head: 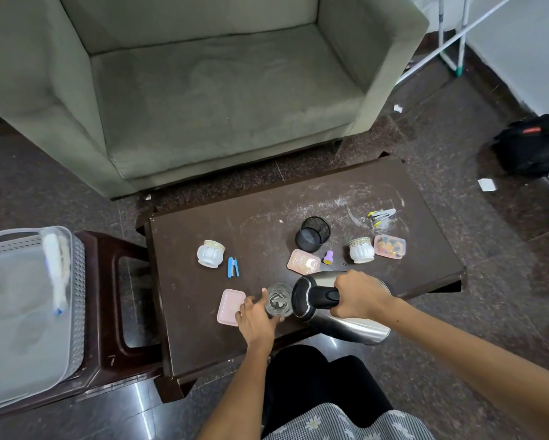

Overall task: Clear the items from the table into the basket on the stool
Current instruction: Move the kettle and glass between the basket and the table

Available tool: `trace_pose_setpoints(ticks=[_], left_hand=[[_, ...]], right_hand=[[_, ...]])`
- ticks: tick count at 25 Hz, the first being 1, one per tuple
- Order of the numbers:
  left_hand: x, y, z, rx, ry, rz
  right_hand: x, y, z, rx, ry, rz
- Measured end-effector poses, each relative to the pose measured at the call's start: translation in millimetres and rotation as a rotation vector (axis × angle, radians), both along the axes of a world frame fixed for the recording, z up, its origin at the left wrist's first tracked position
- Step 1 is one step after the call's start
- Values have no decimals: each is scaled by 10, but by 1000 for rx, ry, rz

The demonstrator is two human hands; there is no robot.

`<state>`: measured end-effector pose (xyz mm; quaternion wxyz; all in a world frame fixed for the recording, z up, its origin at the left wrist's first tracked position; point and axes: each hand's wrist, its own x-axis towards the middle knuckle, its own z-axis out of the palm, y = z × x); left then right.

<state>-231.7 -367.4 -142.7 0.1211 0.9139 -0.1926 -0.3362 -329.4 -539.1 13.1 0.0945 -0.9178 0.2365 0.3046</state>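
- Armchair (203,90): stands beyond the far edge of the surface, with a strip of floor between the two.
- Surface (222,341): dark, scratched top. Its left edge runs just beside the stool; its near edge lies in front of the person's legs. Bare areas are the far left corner and the near left part.
- Stool (108,312): dark brown, left of the surface, carrying the basket.
- Basket (76,281): pale perforated walls, seated on the stool, well apart from the items on the surface. A white stick-like item lies inside it.
- Kettle (346,319): steel body with black handle, tilted on its side at the near right edge of the surface, its base overhanging the edge.
- Right hand (358,295): fingers curled round the black kettle handle, gripping it.
- Left hand (255,319): fingers curled round the glass (278,300), holding it upright just beside the kettle lid.
- Pink lid (230,306): flat on the surface, partly under the left hand's edge.
- Black mesh cup (312,233): upright, mid-surface.
- Two white cups (210,253), (361,250): one left, one right.
- Pink boxes (303,262), (389,246): either side of the right cup.
- Blue stapler (233,267): just right of the left cup.
- Purple stamp (329,257): between pink box and right cup.
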Motion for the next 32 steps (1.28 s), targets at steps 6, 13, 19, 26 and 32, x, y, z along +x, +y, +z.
trace_pose_setpoints(ticks=[6,13,19,26,32], left_hand=[[-2,-16,0,21,-15,-1],[-7,-27,28,35,-20,3],[-2,-31,26,41,-25,9],[-3,-37,28,46,-23,13],[6,-40,27,38,-21,31]], right_hand=[[19,34,38,7,-2,7],[88,28,120,13,-8,24],[101,10,112,18,-23,32],[117,-6,107,24,-12,21],[135,21,120,38,-11,28]])
